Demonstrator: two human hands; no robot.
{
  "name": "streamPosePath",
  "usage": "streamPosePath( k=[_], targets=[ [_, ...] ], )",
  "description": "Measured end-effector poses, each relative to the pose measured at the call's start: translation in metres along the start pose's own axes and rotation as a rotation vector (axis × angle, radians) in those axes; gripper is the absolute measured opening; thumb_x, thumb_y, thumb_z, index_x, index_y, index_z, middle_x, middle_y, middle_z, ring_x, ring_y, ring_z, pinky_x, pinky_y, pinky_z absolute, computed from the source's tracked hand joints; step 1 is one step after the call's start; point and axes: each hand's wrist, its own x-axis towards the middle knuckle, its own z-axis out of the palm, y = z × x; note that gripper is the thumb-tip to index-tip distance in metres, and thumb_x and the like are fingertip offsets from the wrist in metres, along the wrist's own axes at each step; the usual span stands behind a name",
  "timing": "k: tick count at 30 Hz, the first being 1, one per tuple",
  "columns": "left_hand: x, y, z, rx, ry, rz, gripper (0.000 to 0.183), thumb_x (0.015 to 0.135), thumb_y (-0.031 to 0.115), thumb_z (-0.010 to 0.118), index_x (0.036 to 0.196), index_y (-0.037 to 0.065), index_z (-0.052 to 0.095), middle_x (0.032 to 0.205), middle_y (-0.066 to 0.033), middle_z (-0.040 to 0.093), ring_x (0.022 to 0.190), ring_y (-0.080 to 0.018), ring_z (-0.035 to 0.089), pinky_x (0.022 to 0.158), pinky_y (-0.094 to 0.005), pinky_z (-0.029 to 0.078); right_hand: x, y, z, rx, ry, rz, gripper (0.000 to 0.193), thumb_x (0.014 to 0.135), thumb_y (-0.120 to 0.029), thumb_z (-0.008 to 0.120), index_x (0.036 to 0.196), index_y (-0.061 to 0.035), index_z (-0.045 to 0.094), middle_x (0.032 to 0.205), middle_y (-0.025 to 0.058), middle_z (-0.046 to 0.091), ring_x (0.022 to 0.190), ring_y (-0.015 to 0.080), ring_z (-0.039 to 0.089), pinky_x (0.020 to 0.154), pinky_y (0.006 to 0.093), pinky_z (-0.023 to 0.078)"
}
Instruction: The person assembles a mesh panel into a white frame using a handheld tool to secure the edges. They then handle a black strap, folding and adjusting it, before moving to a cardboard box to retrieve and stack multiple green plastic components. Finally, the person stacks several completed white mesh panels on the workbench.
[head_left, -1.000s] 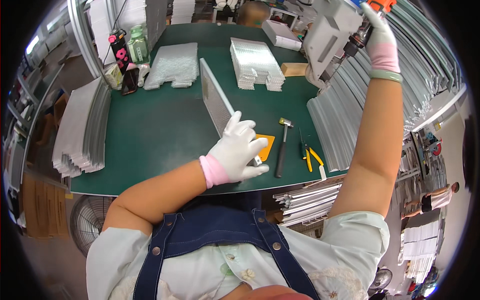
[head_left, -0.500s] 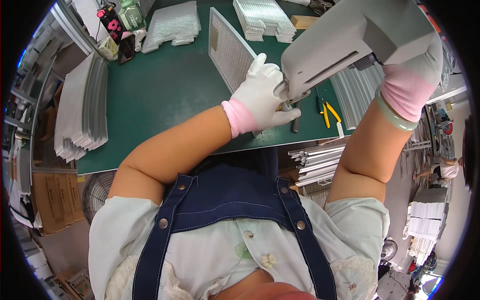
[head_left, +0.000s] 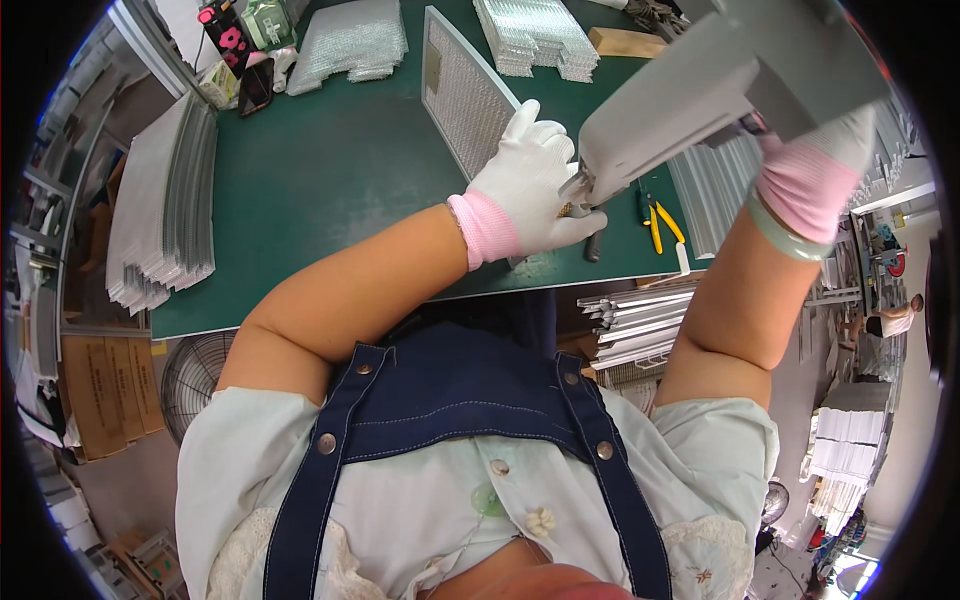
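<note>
My left hand point(head_left: 525, 180), in a white glove with a pink cuff, grips the near edge of a framed mesh panel point(head_left: 460, 95). The panel stands on its edge on the green table, its thin grey frame around a silvery mesh. A bulky grey power tool point(head_left: 680, 105) slants down from the upper right, its nose close beside my left thumb and the panel's near end. Behind the tool is my gloved right hand point(head_left: 852, 140), raised at its rear end and apparently holding it, with most fingers hidden. Whether the nose touches the frame is hard to see.
Stacked mesh sheets point(head_left: 165, 200) line the table's left; more mesh sheets point(head_left: 350, 40) and a notched stack point(head_left: 535, 35) lie at the back. Yellow-handled pliers point(head_left: 657, 225) and metal strips point(head_left: 710, 195) are at right. A phone point(head_left: 255, 88) lies back left. Another person point(head_left: 895, 318) is far right.
The grey tool has shifted slightly right and changed tilt, with my right hand moving along. My left hand keeps its hold on the panel. The whole view has shifted a little.
</note>
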Motion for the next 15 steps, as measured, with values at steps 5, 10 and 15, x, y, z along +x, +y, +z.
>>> streamPosePath(
  k=[5, 10, 15],
  targets=[
    [0.003, 0.004, 0.001, 0.15, 0.081, 0.077, 0.047, 0.087, 0.051, 0.06, 0.086, 0.006, 0.07, 0.082, -0.0161, 0.059, 0.095, -0.0343, 0.056, 0.11, -0.059, 0.025, 0.015, 0.048, -0.018, 0.269, 0.049, 0.29, 0.035, 0.099, -0.03, 0.057, 0.118, -0.0003, 0.062, 0.105, 0.0119, 0.07, 0.092, 0.024, 0.069, 0.081, 0.0385, 0.058],
    [0.007, 0.01, -0.012, 0.09, -0.273, -0.083, 0.05, 0.084, 0.044, 0.065, 0.12, 0.009, 0.064, 0.136, -0.021, 0.05, 0.126, -0.0424, 0.043, 0.111, -0.0626, 0.025, 0.007, 0.047, -0.013, 0.291, -0.009, 0.386, 0.038, 0.098, -0.032, 0.057, 0.117, -0.0003, 0.063, 0.1, 0.0151, 0.071, 0.083, 0.0276, 0.072, 0.073, 0.0422, 0.062],
    [0.001, 0.005, 0.001, 0.105, -0.034, -0.004, 0.042, 0.087, 0.047, 0.062, 0.101, 0.007, 0.069, 0.1, -0.0175, 0.054, 0.106, -0.0383, 0.05, 0.111, -0.0626, 0.023, 0.014, 0.052, -0.027, 0.26, 0.056, 0.355, 0.037, 0.098, -0.029, 0.057, 0.117, 0.0018, 0.062, 0.101, 0.0153, 0.071, 0.083, 0.0261, 0.072, 0.072, 0.0401, 0.062]
  ],
)
